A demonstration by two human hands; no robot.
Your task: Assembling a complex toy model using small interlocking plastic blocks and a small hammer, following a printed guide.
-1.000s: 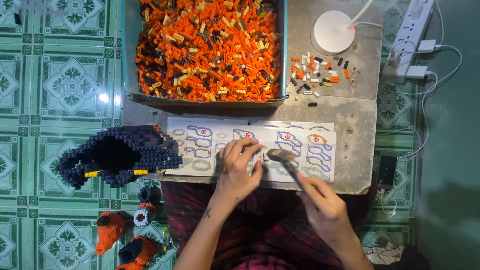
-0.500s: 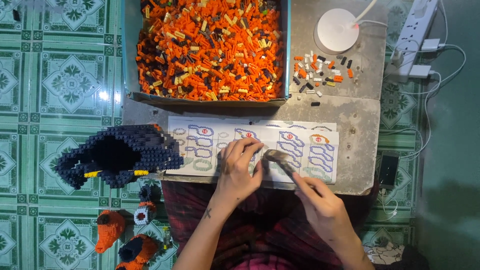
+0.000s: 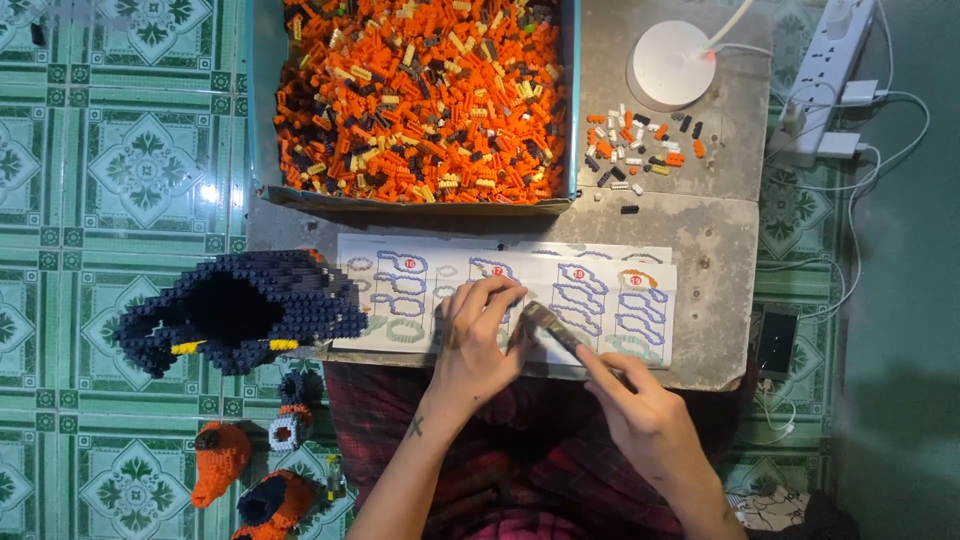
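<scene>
- On the near edge of the grey board (image 3: 720, 250), over the printed instruction sheet (image 3: 600, 290), the left hand (image 3: 478, 340) and right hand (image 3: 640, 415) meet.
- The left hand's fingers (image 3: 490, 295) are curled, tips pressed down on the sheet; whether they pinch a small piece cannot be told.
- The right hand is closed around a slim metal tool (image 3: 552, 328), held slantwise, its tip pointing towards the left hand and lying just beside it.
- The instruction sheet shows rows of outlined brick layers and lies flat along the board's front.
- Just left of the sheet sits a dark blue brick model (image 3: 240, 310), hollow, with yellow accents, overhanging the board's edge.
- Beyond the sheet stands a blue-walled tray (image 3: 258, 120) heaped with mostly orange small bricks (image 3: 420, 100).
- To the tray's right lies a loose scatter of sorted bricks (image 3: 640, 150), near a round white lamp base (image 3: 672, 62).
- On the green tiled floor (image 3: 120, 170) lie orange brick parts (image 3: 220, 462), and a white power strip (image 3: 830, 70) to the far right.
</scene>
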